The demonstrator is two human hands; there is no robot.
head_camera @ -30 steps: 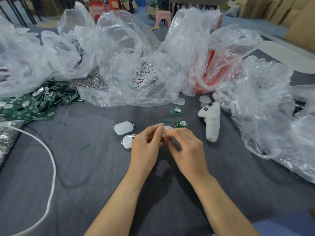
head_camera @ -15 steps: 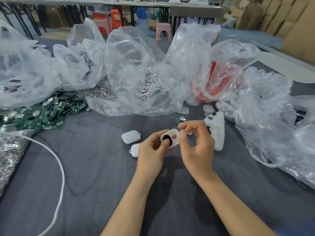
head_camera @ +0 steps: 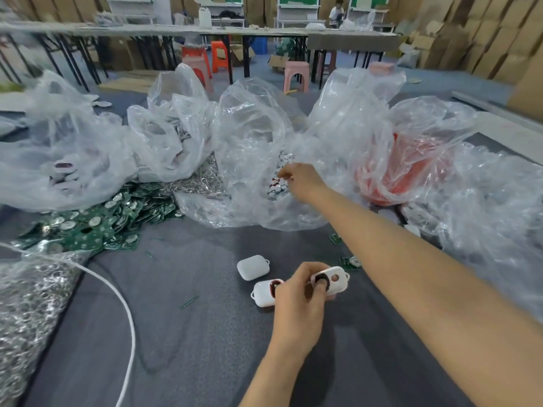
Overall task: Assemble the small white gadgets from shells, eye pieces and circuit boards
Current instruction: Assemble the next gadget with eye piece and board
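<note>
My left hand (head_camera: pixel 299 301) grips a white shell (head_camera: pixel 333 282) with two eye holes, my thumb pressed on one hole. My right hand (head_camera: pixel 299 179) is stretched far forward into the mouth of a clear bag of small white and red eye pieces (head_camera: pixel 277 183), fingers curled over the pile; whether they pinch a piece I cannot tell. Two more white shells lie on the grey cloth: a closed shell (head_camera: pixel 252 267) and a second shell (head_camera: pixel 263 292) partly behind my left hand. A green circuit board (head_camera: pixel 351 262) lies just past my right forearm.
A heap of green circuit boards (head_camera: pixel 97 221) lies at the left, with bags of silver rings (head_camera: pixel 26 304) beside it. Clear plastic bags crowd the back and right; a red bag (head_camera: pixel 402 171) sits behind. A white cord (head_camera: pixel 123 304) curves across the cloth at the left.
My right hand has let go of the shell and reached forward into the bag of eye pieces. The left hand keeps the shell. The camera has tilted up.
</note>
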